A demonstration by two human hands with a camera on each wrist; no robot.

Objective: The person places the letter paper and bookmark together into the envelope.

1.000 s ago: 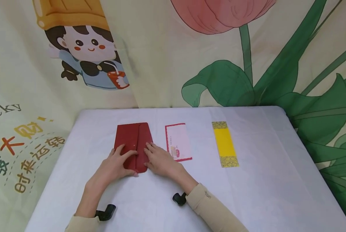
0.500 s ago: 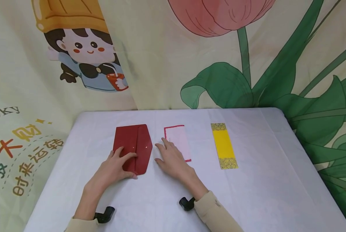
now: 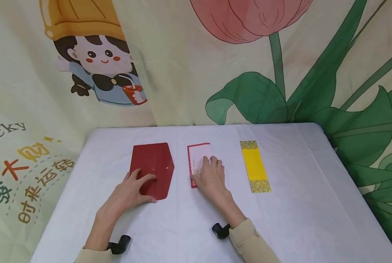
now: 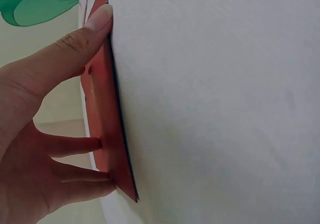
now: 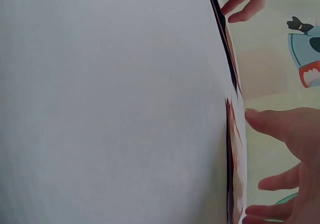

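My left hand (image 3: pixel 130 191) rests on a red envelope (image 3: pixel 149 151) at the table's left, fingers spread and thumb on the near edge. The envelope's flap (image 3: pixel 164 171) lies unfolded to the right. In the left wrist view, the fingertips (image 4: pixel 102 143) touch the red paper. Over a white card (image 3: pixel 199 151) with a red border, my right hand (image 3: pixel 212 179) hovers with relaxed fingers, thumb at the card's left edge. The right wrist view shows its thumb (image 5: pixel 267 124) and fingers spread close above the card, whose right lower part is hidden in the head view.
A yellow strip (image 3: pixel 255 164) with patterned gold ends lies farther right on the white-covered table (image 3: pixel 297 204). Behind it hangs a cloth backdrop (image 3: pixel 179 80) printed with a cartoon figure and a large flower. A small black device (image 3: pixel 120 244) sits at each wrist.
My right hand has lifted off the envelope's flap and moved right, over the white card. My left hand has stayed on the envelope.
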